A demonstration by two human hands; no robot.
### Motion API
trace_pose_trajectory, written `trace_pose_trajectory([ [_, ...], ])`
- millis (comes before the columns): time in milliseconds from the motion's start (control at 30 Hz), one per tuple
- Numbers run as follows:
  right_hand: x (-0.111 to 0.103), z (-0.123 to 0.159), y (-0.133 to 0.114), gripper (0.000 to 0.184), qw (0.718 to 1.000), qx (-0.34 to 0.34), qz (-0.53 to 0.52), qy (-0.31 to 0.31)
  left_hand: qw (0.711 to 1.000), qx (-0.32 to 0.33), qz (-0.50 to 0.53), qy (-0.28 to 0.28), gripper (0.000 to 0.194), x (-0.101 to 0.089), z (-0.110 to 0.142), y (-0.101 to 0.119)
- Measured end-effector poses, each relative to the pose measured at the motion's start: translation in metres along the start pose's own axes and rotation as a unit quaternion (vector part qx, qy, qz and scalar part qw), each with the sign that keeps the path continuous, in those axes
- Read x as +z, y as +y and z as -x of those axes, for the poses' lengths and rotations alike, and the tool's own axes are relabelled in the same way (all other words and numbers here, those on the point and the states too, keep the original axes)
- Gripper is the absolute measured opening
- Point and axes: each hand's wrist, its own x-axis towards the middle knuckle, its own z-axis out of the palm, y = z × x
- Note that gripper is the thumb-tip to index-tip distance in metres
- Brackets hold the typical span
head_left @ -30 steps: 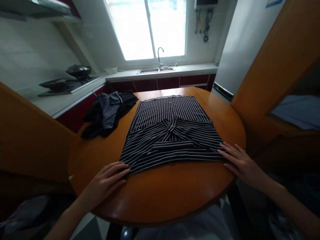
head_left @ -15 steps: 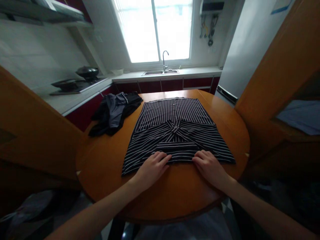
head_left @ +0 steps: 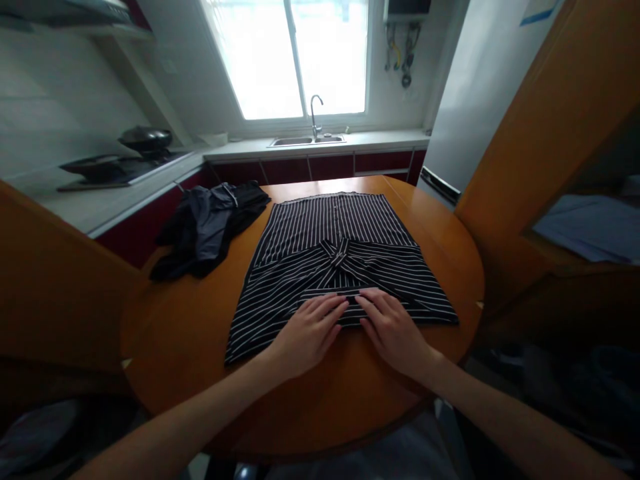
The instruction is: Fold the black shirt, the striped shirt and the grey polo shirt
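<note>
A black garment with white stripes (head_left: 330, 223) lies spread flat on the round wooden table (head_left: 320, 407). It has a row of buttons down its upper middle and a knotted front; its kind, shirt or dress, I cannot tell for sure. My left hand (head_left: 311, 327) rests flat on the near edge of the cloth, fingers stretched out. Close by on the right, my right hand (head_left: 390, 323) lies on the same near edge, its fingers extended too. Only a small gap separates the two sets of fingertips. Cloth beneath both palms is hidden.
A crumpled dark garment (head_left: 213, 223) lies at the table's back left. Beyond stand a counter with a sink (head_left: 305, 141), a stove (head_left: 120, 170) with a lidded pan (head_left: 145, 138), and a fridge (head_left: 463, 100). Wooden chair backs (head_left: 540, 140) flank the table.
My right hand has slid left along the garment's near edge, toward my left hand. Both hands now lie a little further onto the cloth. The whole view has shifted slightly.
</note>
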Motion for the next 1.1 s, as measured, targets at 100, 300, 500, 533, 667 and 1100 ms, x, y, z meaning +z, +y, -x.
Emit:
trace_pose_trajectory([
  [100, 0.02, -0.01, -0.002, 0.056, 0.999, -0.027, 0.018, -0.039, 0.999, -0.015, -0.029, -0.024, 0.052, 0.019, -0.016, -0.005],
  [300, 0.03, 0.004, 0.025, 0.069, 0.995, -0.026, 0.044, -0.091, 0.995, -0.047, -0.067, -0.059, 0.068, 0.034, -0.002, -0.016],
  [500, 0.014, 0.023, 0.048, 0.07, 0.992, 0.0, 0.09, -0.092, 0.984, -0.122, -0.098, -0.079, 0.071, 0.019, 0.036, -0.032],
  [533, 0.012, 0.026, 0.05, 0.07, 0.991, 0.003, 0.095, -0.091, 0.983, -0.13, -0.101, -0.083, 0.072, 0.017, 0.042, -0.035],
  [667, 0.01, 0.037, 0.062, 0.073, 0.99, 0.011, 0.113, -0.087, 0.98, -0.142, -0.11, -0.091, 0.073, 0.007, 0.066, -0.046],
  [1100, -0.021, 0.087, 0.126, 0.064, 0.986, 0.01, 0.163, -0.037, 0.988, -0.103, -0.053, -0.102, 0.068, -0.045, 0.141, -0.075],
])
